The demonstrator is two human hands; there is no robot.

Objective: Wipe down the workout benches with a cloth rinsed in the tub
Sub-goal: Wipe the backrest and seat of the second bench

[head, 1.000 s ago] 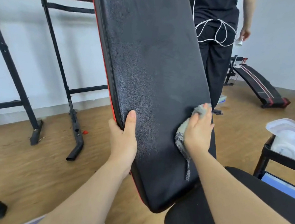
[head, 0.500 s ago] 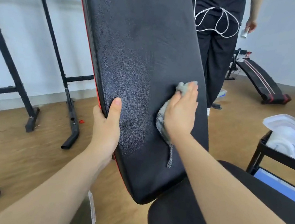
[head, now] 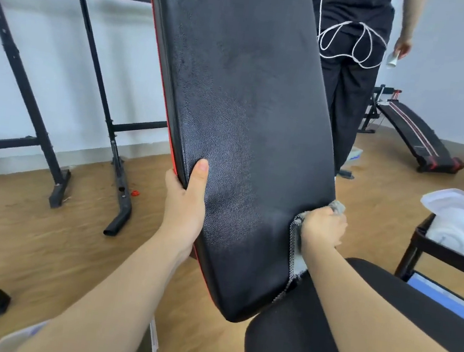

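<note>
- Backrest pad (head: 246, 119), black with red trim: is standing steeply tilted and filling the centre. Its lower face is showing a dull, damp-looking sheen, so the wipe is probably finishing along the lower right side.
- Second person (head: 350, 82): is standing far, behind the pad's right edge, taking no part.
- Black rack (head: 91, 76): is standing far left against the wall.
- Seat pad (head: 306, 348): is lying near right, just below the backrest's bottom end and under the right forearm, probably awaiting its turn.
- Sit-up bench (head: 414, 134): is lying far right on the floor, likely another bench to wipe.
- Tub (head: 154, 341), translucent: is sitting near on the floor, mostly hidden under the left forearm. It is presumably being kept within reach for rinsing; its contents cannot be told.
- Left hand (head: 185, 202): is gripping the pad's left edge, thumb flat on the face and fingers wrapping behind, likely bracing the pad against the wiping push.
- Right hand (head: 323, 228): is curling its fingers round the bunched cloth and pressing it on the pad's right edge, low down.
- Cloth (head: 294, 242), grey: is sitting in the right hand, its tail hanging toward the gap between backrest and seat.
</note>
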